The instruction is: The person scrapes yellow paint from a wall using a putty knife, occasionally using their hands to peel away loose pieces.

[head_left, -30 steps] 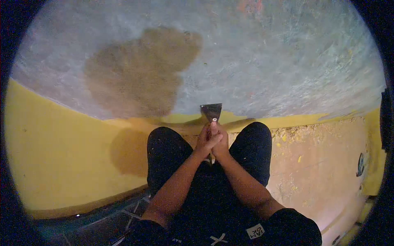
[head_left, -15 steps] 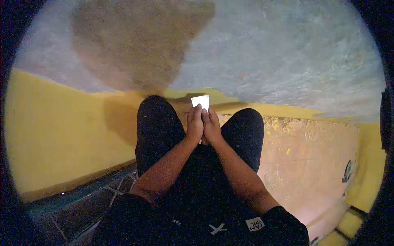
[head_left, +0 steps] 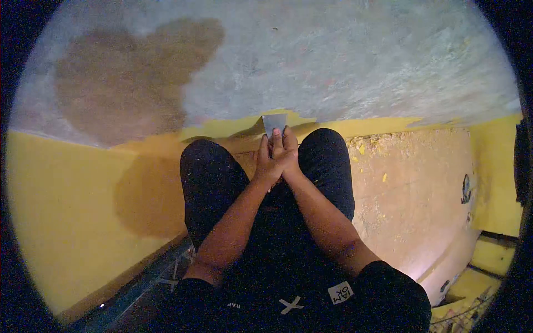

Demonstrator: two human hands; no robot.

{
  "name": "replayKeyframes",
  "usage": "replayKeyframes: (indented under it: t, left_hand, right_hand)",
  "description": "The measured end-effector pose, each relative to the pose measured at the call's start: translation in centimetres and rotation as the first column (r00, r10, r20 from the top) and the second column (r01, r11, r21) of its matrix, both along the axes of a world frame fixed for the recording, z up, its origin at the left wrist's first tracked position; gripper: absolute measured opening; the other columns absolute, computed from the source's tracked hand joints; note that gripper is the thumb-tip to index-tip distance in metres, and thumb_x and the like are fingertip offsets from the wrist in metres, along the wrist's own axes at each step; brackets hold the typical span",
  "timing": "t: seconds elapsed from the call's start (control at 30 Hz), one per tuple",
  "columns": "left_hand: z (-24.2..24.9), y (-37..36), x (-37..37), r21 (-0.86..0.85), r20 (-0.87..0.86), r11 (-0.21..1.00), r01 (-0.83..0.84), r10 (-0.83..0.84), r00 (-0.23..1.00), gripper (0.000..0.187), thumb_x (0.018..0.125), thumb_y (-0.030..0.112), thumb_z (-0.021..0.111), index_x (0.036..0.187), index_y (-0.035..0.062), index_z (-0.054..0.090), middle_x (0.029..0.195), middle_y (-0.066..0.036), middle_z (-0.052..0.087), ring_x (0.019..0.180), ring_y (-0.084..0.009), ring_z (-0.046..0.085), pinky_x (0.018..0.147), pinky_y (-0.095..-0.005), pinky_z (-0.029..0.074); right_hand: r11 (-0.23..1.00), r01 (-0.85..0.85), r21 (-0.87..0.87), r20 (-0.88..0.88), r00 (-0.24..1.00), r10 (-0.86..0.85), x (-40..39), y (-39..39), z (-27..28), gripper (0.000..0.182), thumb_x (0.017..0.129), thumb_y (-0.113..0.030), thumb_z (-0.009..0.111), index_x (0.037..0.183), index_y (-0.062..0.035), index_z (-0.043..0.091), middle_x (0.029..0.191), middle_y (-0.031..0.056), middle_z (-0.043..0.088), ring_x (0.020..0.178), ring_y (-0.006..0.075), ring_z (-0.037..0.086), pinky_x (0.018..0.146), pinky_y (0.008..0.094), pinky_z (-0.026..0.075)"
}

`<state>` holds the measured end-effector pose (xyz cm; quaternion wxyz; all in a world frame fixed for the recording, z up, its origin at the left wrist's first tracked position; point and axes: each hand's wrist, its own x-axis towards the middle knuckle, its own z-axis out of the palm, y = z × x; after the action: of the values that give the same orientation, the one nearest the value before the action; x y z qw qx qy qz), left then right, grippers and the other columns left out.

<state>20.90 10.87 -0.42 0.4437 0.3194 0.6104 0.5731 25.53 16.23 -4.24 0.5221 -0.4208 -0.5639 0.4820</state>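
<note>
A scraper [head_left: 273, 122] with a flat grey metal blade points away from me, its blade against the yellow strip low on the wall. My left hand [head_left: 268, 165] and my right hand [head_left: 288, 154] are pressed together around its handle, which is mostly hidden by them. Both hands are closed, with fingertips lying along the base of the blade. The wall [head_left: 333, 66] in front is patchy grey above a narrow band of yellow paint [head_left: 363, 129].
My bent knees [head_left: 208, 166] flank the hands. To the left stands a yellow wall [head_left: 66, 211]. Yellow flakes [head_left: 384, 177] are scattered over the pinkish floor [head_left: 408, 211] on the right. A dark object [head_left: 465, 188] lies farther right, and shadows fall across the wall.
My hands and the scraper have shifted slightly up in view, and the blade has turned from bright white to grey. The fingers have rearranged around the handle. The shadow has moved left.
</note>
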Motion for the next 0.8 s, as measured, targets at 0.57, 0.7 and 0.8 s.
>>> replayKeyframes:
  t: [0.57,0.7,0.8]
  left_hand:
    - [7.9,-3.0,-2.4,-0.181,-0.026,0.943,0.279,-0.288,0.957,0.122,0.078,0.052,0.088,0.163,-0.0005,0.018,0.156,-0.023,0.039,0.139,-0.0314,0.049,0.105,-0.0503,0.048]
    - [-2.8,-2.9,-0.9,0.108,-0.388,0.994,0.007,0.036,0.921,0.042,0.093,0.032,0.073,0.117,0.0021,0.057,0.088,-0.006,0.056,0.081,-0.0203,0.056,0.076,-0.0379,0.048]
    - [-8.4,-2.5,-1.5,-0.061,-0.172,0.998,-0.009,-0.001,0.985,0.049,0.098,0.036,0.068,0.127,-0.0020,0.060,0.111,-0.014,0.071,0.109,-0.0268,0.066,0.095,-0.0431,0.052]
  right_hand:
    - [0.982,0.116,0.151,0.323,0.933,-0.160,-2.0,1.0,-6.9,0.025,0.095,-0.024,0.063,0.105,-0.0010,0.060,0.087,0.0166,0.060,0.082,0.0388,0.061,0.076,0.0487,0.050]
    - [0.987,-0.066,-0.143,0.076,0.994,0.077,0.7,-3.7,-0.6,0.028,0.101,-0.025,0.060,0.117,-0.0024,0.057,0.093,0.0134,0.061,0.085,0.0268,0.061,0.079,0.0400,0.052]
    - [0.982,-0.018,-0.186,0.046,0.999,0.027,1.0,-4.1,2.3,0.020,0.105,-0.019,0.054,0.108,-0.0009,0.061,0.088,0.0090,0.058,0.075,0.0193,0.056,0.068,0.0360,0.048]
